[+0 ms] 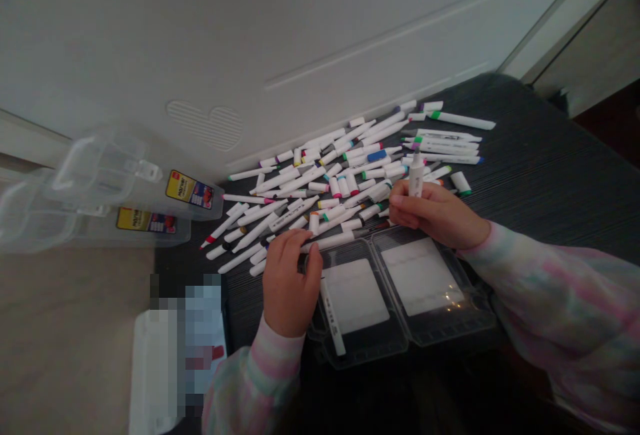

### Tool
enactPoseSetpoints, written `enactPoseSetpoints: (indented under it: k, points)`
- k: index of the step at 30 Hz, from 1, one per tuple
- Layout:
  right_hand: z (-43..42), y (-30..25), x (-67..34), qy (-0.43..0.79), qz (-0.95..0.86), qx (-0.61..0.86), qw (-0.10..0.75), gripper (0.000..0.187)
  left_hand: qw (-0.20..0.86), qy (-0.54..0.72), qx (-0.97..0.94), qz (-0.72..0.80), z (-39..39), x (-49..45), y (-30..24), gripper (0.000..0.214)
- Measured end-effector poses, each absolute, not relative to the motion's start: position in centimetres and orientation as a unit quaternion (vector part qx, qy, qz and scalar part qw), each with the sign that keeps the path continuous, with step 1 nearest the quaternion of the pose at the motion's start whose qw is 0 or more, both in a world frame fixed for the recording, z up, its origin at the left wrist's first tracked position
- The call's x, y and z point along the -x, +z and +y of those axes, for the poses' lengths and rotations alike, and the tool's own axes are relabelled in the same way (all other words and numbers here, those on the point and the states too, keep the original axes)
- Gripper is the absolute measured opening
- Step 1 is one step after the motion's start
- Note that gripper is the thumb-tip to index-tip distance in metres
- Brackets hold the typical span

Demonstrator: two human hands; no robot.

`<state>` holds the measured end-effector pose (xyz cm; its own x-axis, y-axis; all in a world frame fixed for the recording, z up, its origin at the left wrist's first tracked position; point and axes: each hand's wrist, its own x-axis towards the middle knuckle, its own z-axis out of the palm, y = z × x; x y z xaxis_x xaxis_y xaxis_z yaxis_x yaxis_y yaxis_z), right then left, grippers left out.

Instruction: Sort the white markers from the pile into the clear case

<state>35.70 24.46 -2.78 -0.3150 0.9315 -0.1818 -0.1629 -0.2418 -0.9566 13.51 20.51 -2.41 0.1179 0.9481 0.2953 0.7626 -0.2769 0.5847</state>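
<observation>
Held upright in my right hand (425,208) is a white marker (415,178), its grey end pointing up, pinched between thumb and fingers. My left hand (290,282) is at the left rim of an open clear plastic case (407,338). Its thumb and index finger close around the end of another white marker (333,240), which lies across the case's back edge. A white cap with an orange band (314,223) is just beyond those fingertips. Inside the case's left half lies a single white marker (333,315). White panels show through both halves.
Many loose markers and coloured caps (345,185) are spread over the dark table (530,155) behind the case. Two clear marker boxes (195,188) with yellow labels stand at left. A partly blurred device (203,342) lies at lower left. A white panelled surface (300,35) rises behind.
</observation>
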Motion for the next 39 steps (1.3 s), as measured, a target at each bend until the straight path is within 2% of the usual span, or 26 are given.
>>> enactPoseSetpoints:
  k: [5, 13, 39]
  points:
    - [24.43, -2.79, -35.72, 0.666, -0.464, 0.419, 0.408, 0.023, 0.174, 0.336, -0.723, 0.578, 20.47, -13.46, -2.53, 0.019]
    - [24.4, -2.68, -35.67, 0.663, -0.467, 0.419, 0.408, 0.022, 0.136, 0.305, -0.746, 0.576, 20.48, -13.49, -2.53, 0.018]
    - [24.44, -2.73, -35.72, 0.662, -0.473, 0.418, 0.404, 0.023, 0.115, 0.281, -0.766, 0.567, 20.62, -13.55, -2.52, 0.014]
